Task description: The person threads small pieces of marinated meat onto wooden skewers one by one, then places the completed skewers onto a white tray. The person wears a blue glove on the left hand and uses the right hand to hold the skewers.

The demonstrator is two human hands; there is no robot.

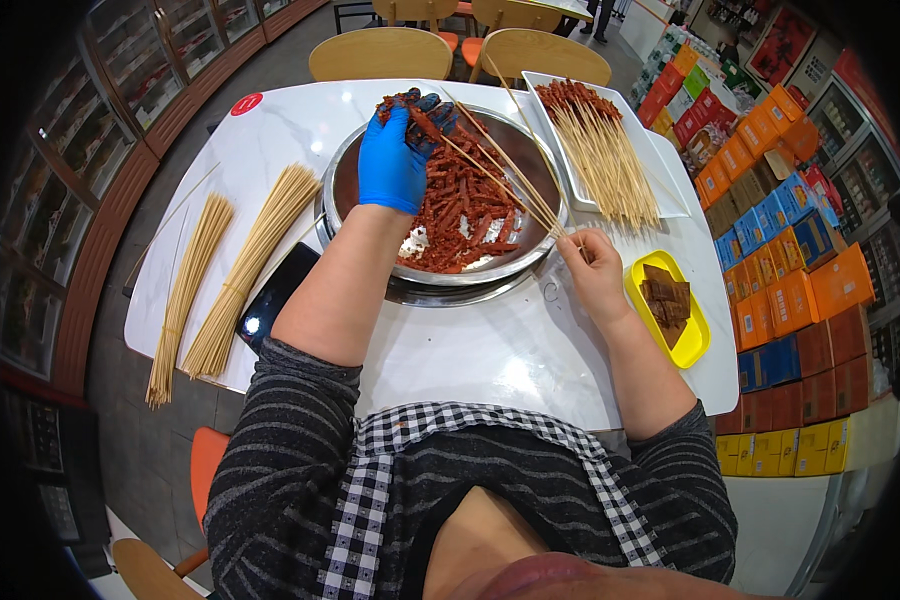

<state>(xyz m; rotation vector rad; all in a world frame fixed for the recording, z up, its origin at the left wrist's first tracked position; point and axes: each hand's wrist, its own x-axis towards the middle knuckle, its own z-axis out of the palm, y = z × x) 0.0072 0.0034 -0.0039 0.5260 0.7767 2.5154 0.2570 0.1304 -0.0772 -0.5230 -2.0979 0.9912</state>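
My left hand (397, 154), in a blue glove, is raised over the far left side of a large steel bowl (334, 176). Its fingers are closed around red, sauce-coated strips of meat (421, 120). Many more meat strips (457, 217) fill the bowl. My bare right hand (596, 270) pinches several bamboo skewers (529, 191) near their lower ends, just right of the bowl's rim. One skewer reaches up to the meat in my left hand; whether it pierces it I cannot tell. The others fan out over the bowl.
A white tray (551, 124) of loaded skewers stands at the back right. Nearer is a yellow dish (696, 337) with brown pieces. Two skewer bundles (255, 270) and a black glossy object (281, 292) lie left on the white table (450, 360). Chairs (381, 54) stand beyond.
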